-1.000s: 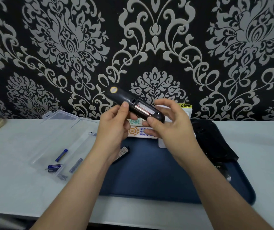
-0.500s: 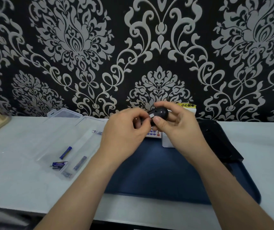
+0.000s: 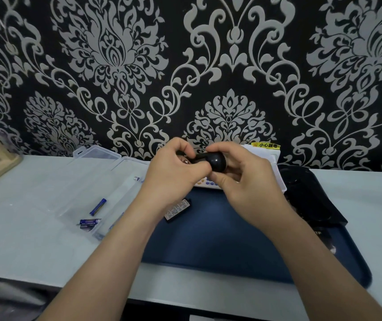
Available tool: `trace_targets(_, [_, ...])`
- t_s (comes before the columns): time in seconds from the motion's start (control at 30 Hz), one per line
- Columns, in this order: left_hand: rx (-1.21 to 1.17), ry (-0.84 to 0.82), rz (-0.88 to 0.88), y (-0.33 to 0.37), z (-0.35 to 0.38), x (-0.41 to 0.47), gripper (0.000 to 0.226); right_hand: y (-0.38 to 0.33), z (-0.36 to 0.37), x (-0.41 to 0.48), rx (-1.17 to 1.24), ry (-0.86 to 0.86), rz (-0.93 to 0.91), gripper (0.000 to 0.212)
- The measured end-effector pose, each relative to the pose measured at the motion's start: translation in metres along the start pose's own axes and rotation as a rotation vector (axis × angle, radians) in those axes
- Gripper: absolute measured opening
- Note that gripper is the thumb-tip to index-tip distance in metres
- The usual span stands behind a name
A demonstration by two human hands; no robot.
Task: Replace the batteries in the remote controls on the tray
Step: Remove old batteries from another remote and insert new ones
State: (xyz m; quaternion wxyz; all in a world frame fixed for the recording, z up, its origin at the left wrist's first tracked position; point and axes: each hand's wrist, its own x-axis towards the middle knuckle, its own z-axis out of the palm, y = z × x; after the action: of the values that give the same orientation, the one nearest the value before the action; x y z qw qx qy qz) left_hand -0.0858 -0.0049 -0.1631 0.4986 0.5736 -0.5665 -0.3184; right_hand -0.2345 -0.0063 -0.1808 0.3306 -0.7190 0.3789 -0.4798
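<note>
In the head view, both hands are lifted above the far part of the dark blue flat plastic tray (image 3: pixel 220 239). They hold between them the black glossy plastic remote control (image 3: pixel 217 161). The right hand (image 3: pixel 247 181) grips its rounded end, with the fingers curled under it and the thumb on top. The left hand (image 3: pixel 176 172) is curled round the other part of the body, and its fingertips bend in where the battery compartment should be. A small reddish glint shows between the left fingers, too small to tell what it is.

The step in hand seems to be the work at the compartment of this remote. Whether a cell is going out or in cannot be told. The next move probably calls for a steady hold by the right hand while the left fingers work. After that comes the small black rectangular cover with a pale label (image 3: pixel 178 209), which lies on the tray just below the left wrist.

To the left of the left forearm, on the pale worktop (image 3: pixel 23 228), lies an open clear plastic box (image 3: pixel 97 172) with slim blue cylindrical batteries (image 3: pixel 97 206) in it. Under the hands lies a white remote control with coloured buttons (image 3: pixel 206 183), mostly hidden. To the right of the right hand sits a black crumpled bag (image 3: pixel 310 195). Nothing stands between the hands and the cover.
</note>
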Motion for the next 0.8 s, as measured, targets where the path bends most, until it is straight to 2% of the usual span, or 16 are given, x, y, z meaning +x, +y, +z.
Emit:
trace_targets(0.33, [-0.005, -0.018, -0.008, 0.000, -0.006, -0.002, 0.031, 0.002, 0.012, -0.003, -0.030, 0.034, -0.047, 0.042])
trace_targets(0.53, [-0.040, 0.009, 0.024, 0.000, -0.006, -0.003, 0.026, 0.001, 0.016, -0.003, 0.012, 0.050, -0.060, 0.044])
trace_targets(0.7, [-0.021, 0.044, 0.044, 0.000, -0.005, -0.003, 0.022, -0.004, 0.019, -0.003, 0.081, 0.049, -0.028, 0.055])
trace_targets(0.8, [-0.011, 0.043, 0.052, 0.001, -0.005, -0.004, 0.017, -0.003, 0.020, -0.003, 0.104, 0.049, -0.010, 0.051])
